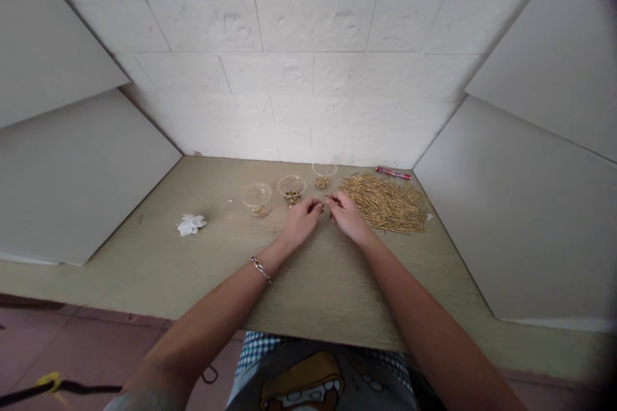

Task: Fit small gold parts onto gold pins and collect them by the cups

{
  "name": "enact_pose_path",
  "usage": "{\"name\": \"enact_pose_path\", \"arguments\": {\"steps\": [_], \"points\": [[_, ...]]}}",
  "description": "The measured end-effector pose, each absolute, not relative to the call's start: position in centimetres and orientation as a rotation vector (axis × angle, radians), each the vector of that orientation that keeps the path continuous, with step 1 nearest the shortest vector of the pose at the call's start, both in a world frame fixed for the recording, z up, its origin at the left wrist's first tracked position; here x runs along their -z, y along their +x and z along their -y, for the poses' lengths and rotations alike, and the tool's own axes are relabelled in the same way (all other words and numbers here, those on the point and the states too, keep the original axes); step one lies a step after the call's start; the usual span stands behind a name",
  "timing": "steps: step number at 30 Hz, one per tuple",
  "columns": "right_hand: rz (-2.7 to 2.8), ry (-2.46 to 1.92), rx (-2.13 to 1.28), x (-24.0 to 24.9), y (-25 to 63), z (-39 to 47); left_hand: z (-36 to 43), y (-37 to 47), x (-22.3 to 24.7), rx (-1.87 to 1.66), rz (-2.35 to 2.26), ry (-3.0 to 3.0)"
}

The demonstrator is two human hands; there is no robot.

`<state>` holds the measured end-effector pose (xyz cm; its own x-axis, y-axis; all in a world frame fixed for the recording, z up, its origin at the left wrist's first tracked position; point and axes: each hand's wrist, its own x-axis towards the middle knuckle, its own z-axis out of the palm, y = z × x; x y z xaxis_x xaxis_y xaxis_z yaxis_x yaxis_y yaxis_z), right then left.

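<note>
My left hand (306, 215) is closed in a pinch over the middle of the table, and I cannot make out what its fingers hold. Facing it a short gap away, my right hand (346, 213) has its fingers pressed together, with a small dark tip showing at the fingertips. Right beside this hand spreads a pile of thin gold-coloured sticks (388, 202). Just behind my left hand stands a clear round tub (292, 185) with small brass-coloured pieces in it. Further back, another clear tub (324, 170) holds similar small pieces.
A third clear tub (256, 194) with a few small pale gold pieces stands left of my hands. Crumpled white tissue (191, 225) lies at the far left. A red patterned tube (393, 173) lies behind the pile. Grey panels (540, 218) and a white brick-patterned wall (289, 77) enclose the table.
</note>
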<state>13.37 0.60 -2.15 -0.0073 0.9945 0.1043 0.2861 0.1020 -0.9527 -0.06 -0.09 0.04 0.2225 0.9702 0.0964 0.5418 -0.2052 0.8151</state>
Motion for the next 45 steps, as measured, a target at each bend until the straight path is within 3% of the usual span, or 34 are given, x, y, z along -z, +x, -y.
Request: {"name": "enact_pose_path", "arguments": {"steps": [9, 45], "points": [[1.317, -1.243, -1.126, 2.6, 13.9, -0.8, -0.2, -0.2, 0.2, -0.862, -1.371, 1.822], [1.475, -1.421, -0.871, 1.6, 12.7, 0.1, 0.1, -0.3, -0.1, -0.832, -1.463, 1.894]]}}
